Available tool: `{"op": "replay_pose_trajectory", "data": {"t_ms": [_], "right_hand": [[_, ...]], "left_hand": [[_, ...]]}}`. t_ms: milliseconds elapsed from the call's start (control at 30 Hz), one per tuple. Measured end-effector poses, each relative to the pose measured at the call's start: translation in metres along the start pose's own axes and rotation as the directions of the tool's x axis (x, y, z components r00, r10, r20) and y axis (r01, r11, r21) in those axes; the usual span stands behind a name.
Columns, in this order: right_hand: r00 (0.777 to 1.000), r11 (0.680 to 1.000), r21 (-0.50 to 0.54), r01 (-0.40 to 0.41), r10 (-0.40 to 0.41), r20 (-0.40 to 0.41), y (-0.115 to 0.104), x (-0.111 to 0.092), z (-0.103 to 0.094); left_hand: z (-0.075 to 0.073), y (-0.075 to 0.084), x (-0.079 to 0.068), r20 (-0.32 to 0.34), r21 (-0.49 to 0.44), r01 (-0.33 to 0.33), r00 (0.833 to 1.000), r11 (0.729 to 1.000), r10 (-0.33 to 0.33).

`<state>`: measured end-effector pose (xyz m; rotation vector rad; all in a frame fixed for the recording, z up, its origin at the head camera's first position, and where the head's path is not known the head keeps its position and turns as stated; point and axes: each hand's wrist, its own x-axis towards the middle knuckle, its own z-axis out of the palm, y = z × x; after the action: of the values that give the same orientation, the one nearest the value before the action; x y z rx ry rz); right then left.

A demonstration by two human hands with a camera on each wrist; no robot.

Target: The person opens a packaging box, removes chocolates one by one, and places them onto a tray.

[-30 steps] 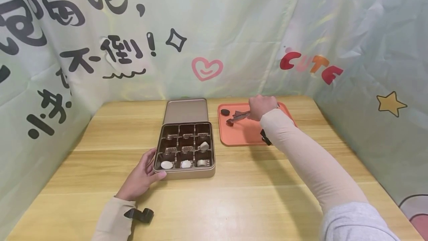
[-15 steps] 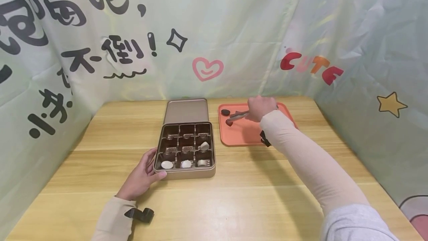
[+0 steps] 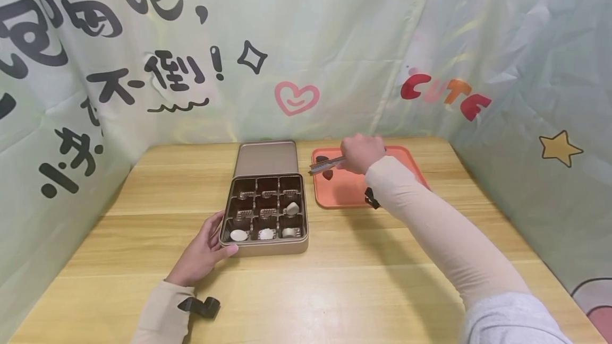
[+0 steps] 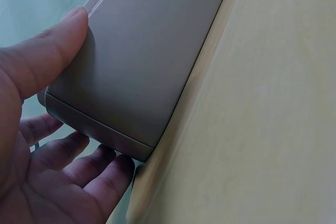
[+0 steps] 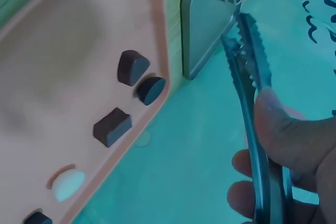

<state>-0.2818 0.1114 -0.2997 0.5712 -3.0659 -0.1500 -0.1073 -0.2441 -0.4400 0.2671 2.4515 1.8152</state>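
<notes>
My left hand [image 3: 203,251] grips the near left corner of a metal tin box [image 3: 272,248], thumb on its front wall and fingers along its side. The tin holds a dark tray divided into compartments. White pieces [image 3: 239,235] sit in the three front compartments and in the right one of the middle row. My right hand [image 3: 363,154] holds serrated metal tongs [image 5: 249,87] above the orange tray [image 3: 354,198]. Nothing shows between the tong tips, which point left toward the tin. Below them on the tray lie dark chocolate-like pieces [image 3: 327,174].
The tin's lid [image 3: 266,158] lies open behind it. In the right wrist view a white oval piece [image 5: 69,184] and a dark block [image 5: 112,127] lie along the tray's edge. A printed cloth [image 3: 334,41] hangs around the wooden table [image 3: 306,296].
My right hand has moved left with the tongs, whose tips have left the dark piece and now reach past the tray's left edge. The left hand and tin stay put.
</notes>
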Motion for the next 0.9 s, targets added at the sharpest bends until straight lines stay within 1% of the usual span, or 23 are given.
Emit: {"op": "replay_pose_trajectory", "data": {"t_ms": [200, 333, 433, 600, 700, 800, 900], "right_hand": [[0.997, 0.997, -0.002, 0.071, -0.071, -0.027, -0.009, -0.002, -0.007], [0.993, 0.994, 0.009, 0.113, -0.112, -0.044, -0.015, -0.004, -0.005], [0.989, 0.991, 0.016, 0.136, -0.135, -0.059, -0.020, -0.005, -0.004], [0.983, 0.986, -0.019, 0.165, -0.165, -0.074, -0.028, -0.008, -0.004], [0.979, 0.979, -0.064, 0.192, -0.196, -0.060, -0.033, -0.009, -0.006], [0.973, 0.969, -0.105, 0.224, -0.228, -0.025, -0.038, -0.009, -0.007], [0.969, 0.961, -0.124, 0.246, -0.246, 0.018, -0.044, -0.010, -0.008]], "left_hand": [[-0.001, -0.001, 0.003, 0.000, 0.021, -0.013, 1.000, 1.000, 0.013], [-0.001, -0.003, 0.003, -0.007, 0.047, -0.005, 1.000, 0.999, 0.005], [-0.001, -0.004, 0.002, -0.005, 0.050, -0.001, 1.000, 0.999, 0.001], [-0.001, -0.002, 0.000, -0.002, 0.039, -0.014, 1.000, 0.999, 0.014], [-0.001, -0.001, 0.001, -0.002, 0.031, -0.012, 1.000, 0.999, 0.012], [-0.001, 0.000, 0.000, -0.003, 0.034, -0.009, 1.000, 0.999, 0.009], [-0.002, -0.001, 0.000, -0.003, 0.035, -0.006, 1.000, 0.999, 0.006]]}}
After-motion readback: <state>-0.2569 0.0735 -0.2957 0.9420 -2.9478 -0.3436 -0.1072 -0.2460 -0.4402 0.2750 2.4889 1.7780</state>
